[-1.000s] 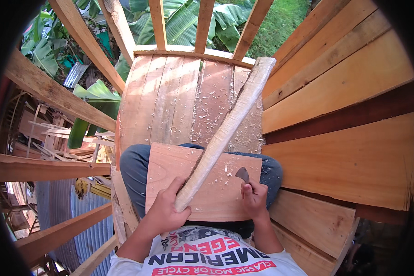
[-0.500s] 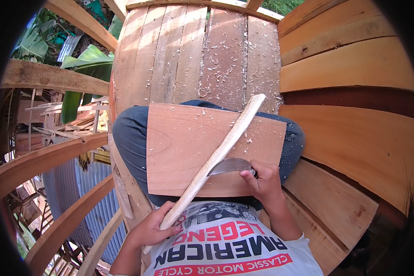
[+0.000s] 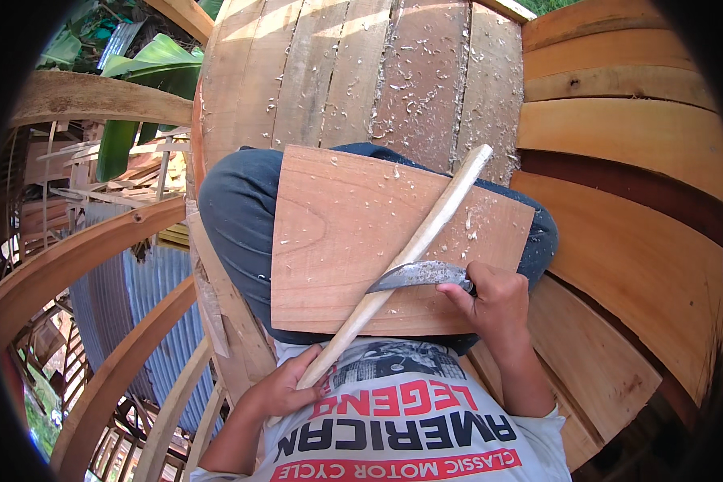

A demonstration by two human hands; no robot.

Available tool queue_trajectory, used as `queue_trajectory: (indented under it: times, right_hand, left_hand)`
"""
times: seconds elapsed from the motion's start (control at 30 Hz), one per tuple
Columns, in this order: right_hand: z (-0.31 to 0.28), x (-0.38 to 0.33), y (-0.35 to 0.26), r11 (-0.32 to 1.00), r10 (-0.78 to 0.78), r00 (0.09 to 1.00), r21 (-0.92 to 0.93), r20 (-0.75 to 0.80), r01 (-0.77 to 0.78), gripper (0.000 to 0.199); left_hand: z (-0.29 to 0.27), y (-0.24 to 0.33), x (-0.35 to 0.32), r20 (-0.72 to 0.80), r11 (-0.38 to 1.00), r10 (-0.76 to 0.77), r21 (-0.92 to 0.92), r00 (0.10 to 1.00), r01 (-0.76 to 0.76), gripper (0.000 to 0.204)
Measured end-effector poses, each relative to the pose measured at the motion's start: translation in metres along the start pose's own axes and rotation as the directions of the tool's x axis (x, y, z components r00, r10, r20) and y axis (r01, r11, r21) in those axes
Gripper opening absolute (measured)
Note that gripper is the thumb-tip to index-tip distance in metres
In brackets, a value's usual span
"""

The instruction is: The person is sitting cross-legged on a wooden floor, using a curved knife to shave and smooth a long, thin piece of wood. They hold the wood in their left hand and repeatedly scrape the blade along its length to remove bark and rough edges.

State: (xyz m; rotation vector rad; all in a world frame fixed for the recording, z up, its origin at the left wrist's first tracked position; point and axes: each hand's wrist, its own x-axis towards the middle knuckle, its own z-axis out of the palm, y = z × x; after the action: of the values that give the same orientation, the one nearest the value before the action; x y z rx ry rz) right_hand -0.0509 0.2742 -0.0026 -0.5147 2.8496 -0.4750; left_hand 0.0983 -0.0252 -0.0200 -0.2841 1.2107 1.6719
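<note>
A pale, whittled wooden stick [image 3: 426, 228] slants across a flat wooden board [image 3: 329, 217] resting on my crossed legs. My left hand [image 3: 291, 387] is closed round the stick's near end, close to my shirt. In my right hand [image 3: 494, 299] is a knife with a curved, grey blade [image 3: 418, 275]; the fingers wrap its handle, which is mostly hidden. The blade lies across the stick's middle, its tip reaching past the stick's left side. Small wood shavings [image 3: 471, 235] are scattered on the board, mostly right of the stick.
I sit on a plank floor [image 3: 297, 80] strewn with curled shavings ahead of me. A wall of wide boards [image 3: 618, 128] runs along my right. Open wooden rails [image 3: 96, 241] stand on my left, with corrugated metal sheet [image 3: 165, 321] and a banana leaf [image 3: 157, 68] beyond.
The knife blade has turned and now lies over the stick, with more of its flat side showing. The whole view has shifted a little, moving board, stick and hands rightward.
</note>
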Motion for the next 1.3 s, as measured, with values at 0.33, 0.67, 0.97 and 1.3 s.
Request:
queue_trajectory:
  times: [0.33,0.67,0.97,1.3]
  right_hand:
    - [-0.033,0.021,0.065,0.815,0.578,0.797,0.156,-0.173,-0.558,0.052]
    - [-0.004,0.001,-0.010,0.998,0.019,0.998,0.051,0.066,-0.022,0.049]
    - [-0.034,0.012,0.072,0.872,0.489,0.855,0.098,-0.174,-0.479,0.052]
    - [-0.014,0.005,0.036,0.958,0.285,0.954,0.018,-0.091,-0.285,0.051]
  left_hand:
    - [0.005,-0.008,-0.007,-0.016,0.998,-0.061,-0.016,0.998,0.061,0.051]
    - [0.010,0.006,0.002,-0.054,0.993,-0.072,0.089,0.996,0.076,0.050]
    - [0.008,0.003,0.001,-0.049,0.991,-0.128,0.015,0.991,0.129,0.053]
    - [0.007,0.001,0.000,-0.046,0.993,-0.085,0.074,0.995,0.088,0.054]
